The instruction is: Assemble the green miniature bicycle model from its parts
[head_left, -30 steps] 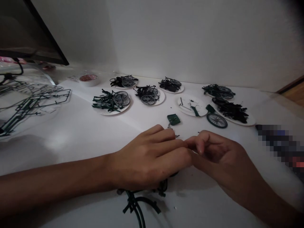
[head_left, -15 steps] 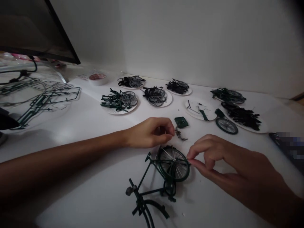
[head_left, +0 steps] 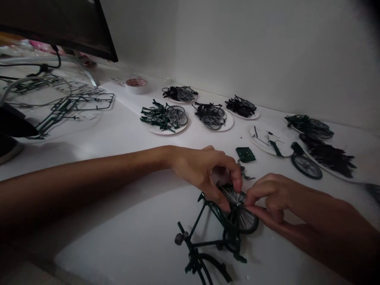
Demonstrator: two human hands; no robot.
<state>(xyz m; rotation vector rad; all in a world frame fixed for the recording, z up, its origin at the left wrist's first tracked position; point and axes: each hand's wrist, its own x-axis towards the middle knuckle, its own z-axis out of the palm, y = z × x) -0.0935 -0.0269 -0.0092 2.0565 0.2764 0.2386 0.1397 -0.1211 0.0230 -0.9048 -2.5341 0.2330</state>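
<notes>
A dark green model bicycle (head_left: 209, 242) lies on the white table with its rear wheel (head_left: 248, 221) away from me. Its front fork has no wheel in it. My left hand (head_left: 208, 170) reaches over the rear wheel, thumb and forefinger gripping it near the spokes. With thumb and forefinger pinched together, my right hand (head_left: 279, 198) holds the bicycle beside the wheel hub; the exact spot is covered by the fingertips. Just beyond the hands lie a green square part (head_left: 245, 154) and a small greyish metal-looking part (head_left: 244, 171).
Several paper plates with bicycle parts stand along the wall, one being the plate (head_left: 162, 130) with green pieces. A loose wheel (head_left: 306, 166) lies at right. Green part frames (head_left: 68, 107), a tape roll (head_left: 136, 85) and a monitor (head_left: 59, 27) are at left.
My left hand has come down from beyond the wheel onto it. My right hand has shifted from the wheel's outer edge to near its hub. The view has turned slightly left.
</notes>
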